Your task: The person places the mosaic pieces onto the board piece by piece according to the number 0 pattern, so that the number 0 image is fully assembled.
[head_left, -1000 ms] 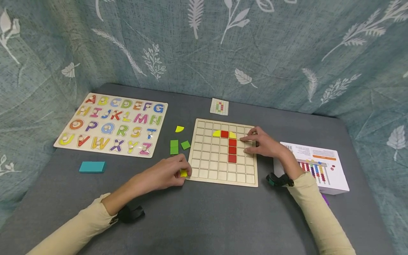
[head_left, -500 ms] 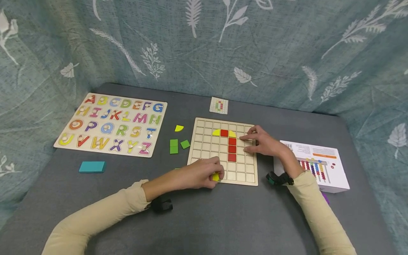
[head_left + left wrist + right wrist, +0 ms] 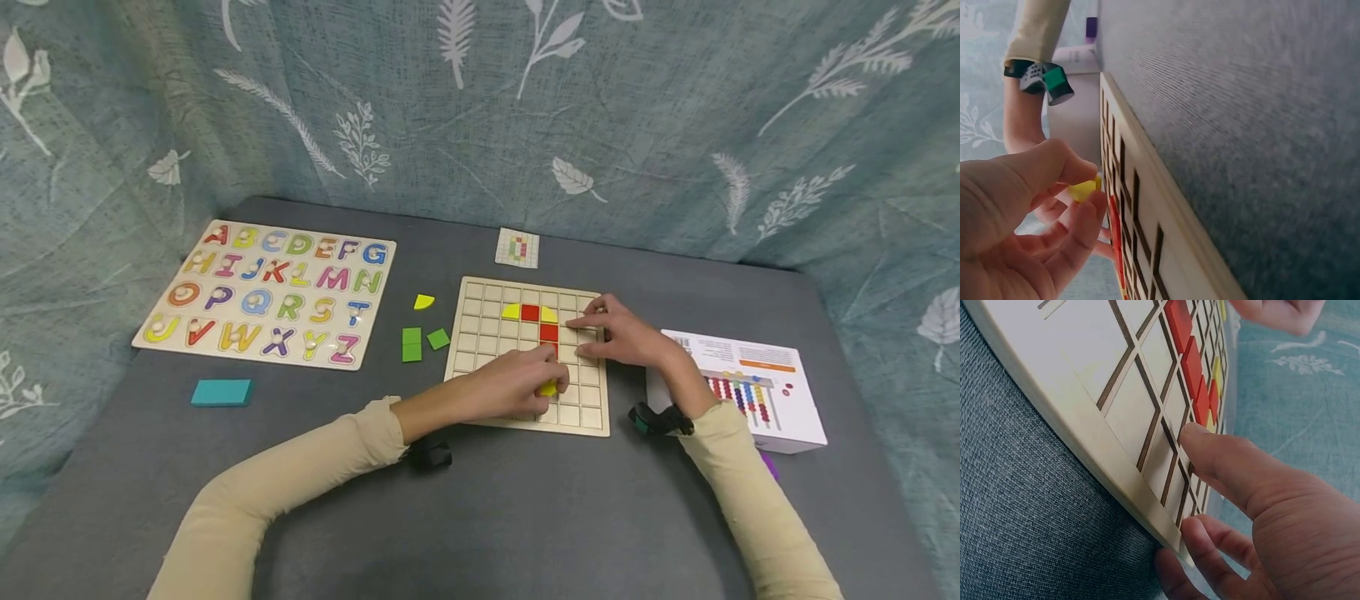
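A yellow piece [image 3: 549, 388] is pinched in the left hand [image 3: 513, 385], over the wooden grid board [image 3: 481, 323]. Red squares [image 3: 549, 332] lie just beyond that hand, and the right hand [image 3: 624, 335], fingers loosely spread, rests at the board's edge.

Wears pale cream sleeves on both arms: the left sleeve [image 3: 300, 475] at lower left of the head view, wrinkled, and the right sleeve [image 3: 753, 492] at lower right, ending in a creased cuff. Carries 2 wrist devices: a black left wrist device [image 3: 430, 456] near lower centre, and a dark right wrist device [image 3: 654, 422] right of centre. Shows, at upper left of the left wrist view, 1 green square face [image 3: 1055, 78] beside a grey dotted casing [image 3: 1033, 78].
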### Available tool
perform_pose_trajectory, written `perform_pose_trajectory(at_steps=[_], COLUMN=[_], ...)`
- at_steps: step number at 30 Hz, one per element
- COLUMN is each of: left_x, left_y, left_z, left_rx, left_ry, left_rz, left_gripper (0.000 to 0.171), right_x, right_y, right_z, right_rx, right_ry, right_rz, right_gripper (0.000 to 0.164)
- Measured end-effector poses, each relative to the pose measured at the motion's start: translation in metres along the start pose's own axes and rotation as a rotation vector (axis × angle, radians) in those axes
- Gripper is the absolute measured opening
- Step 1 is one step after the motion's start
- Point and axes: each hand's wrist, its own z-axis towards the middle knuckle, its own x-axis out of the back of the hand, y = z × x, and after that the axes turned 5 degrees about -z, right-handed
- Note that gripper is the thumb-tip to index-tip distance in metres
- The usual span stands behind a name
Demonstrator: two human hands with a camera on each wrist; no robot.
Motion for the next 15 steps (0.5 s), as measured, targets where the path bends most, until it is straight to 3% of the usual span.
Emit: perform_pose_trajectory(at_steps=[11, 15], left_x=[-0.0039, -0.0028], left_y=[-0.0036, -0.0049], left_z=[0.0041, 0.0024], left_rx=[0.053, 0.039], left_ry=[-0.003, 0.009], left_rz=[-0.013, 0.014], left_gripper=[0.018, 0.018], right_x=[0.0007, 0.0012], right_y=[-0.0001, -0.0004], right_z=[-0.0001, 0.0003], right_rx=[-0.018, -0.018], right_ry=[-0.009, -0.018], right_rz=[0.008, 0.010], right_gripper=[0.044, 0.045])
